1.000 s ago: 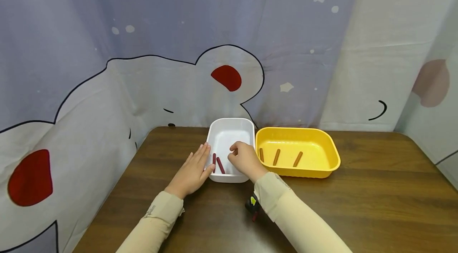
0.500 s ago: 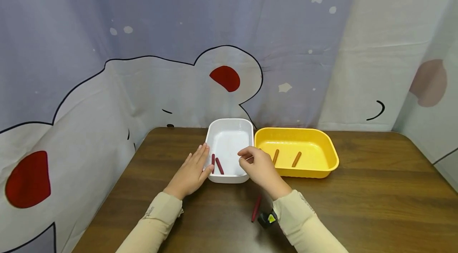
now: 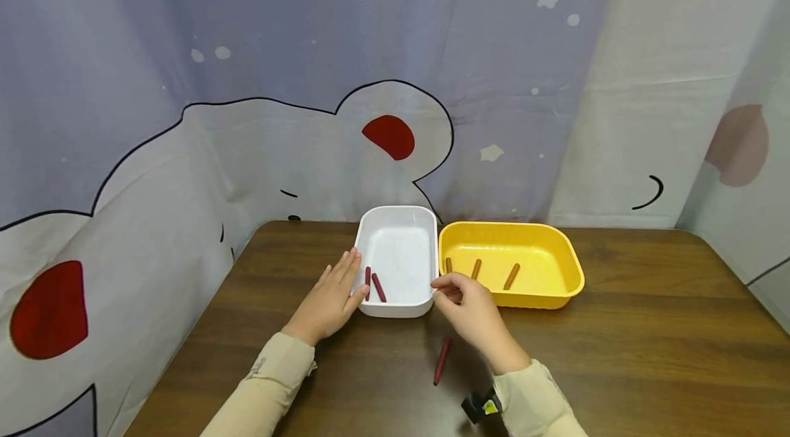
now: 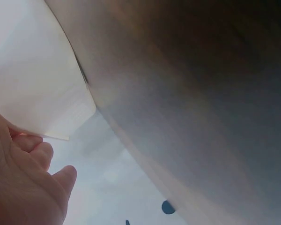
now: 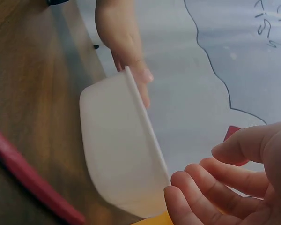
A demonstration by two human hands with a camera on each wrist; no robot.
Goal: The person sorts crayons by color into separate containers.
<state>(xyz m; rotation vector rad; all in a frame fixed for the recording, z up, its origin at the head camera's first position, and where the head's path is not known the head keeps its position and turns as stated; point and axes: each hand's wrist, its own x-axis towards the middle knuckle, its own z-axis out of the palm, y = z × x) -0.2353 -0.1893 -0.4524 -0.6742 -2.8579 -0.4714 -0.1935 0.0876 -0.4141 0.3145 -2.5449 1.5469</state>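
My left hand (image 3: 329,296) rests with straight fingers along the left rim of a white plastic tray (image 3: 404,234). Inside that tray, two dark red crayon-like sticks (image 3: 379,287) lie near its front left corner. My right hand (image 3: 474,310) hovers at the tray's front right corner, fingers loosely bent and fingertips close to the rim. In the right wrist view its thumb and fingers stand apart with nothing between them. Another dark red stick (image 3: 441,361) lies on the table, in front of the trays and left of my right wrist.
A yellow tray (image 3: 549,301) stands against the white tray's right side, with three brown sticks (image 3: 511,276) in it. Both are on a brown wooden table (image 3: 648,327). A printed curtain (image 3: 278,149) hangs behind the table's back edge.
My right hand has drawn back from inside the white tray, rightward and toward me, past its right rim. The stick on the table is now uncovered. My left hand has stayed put.
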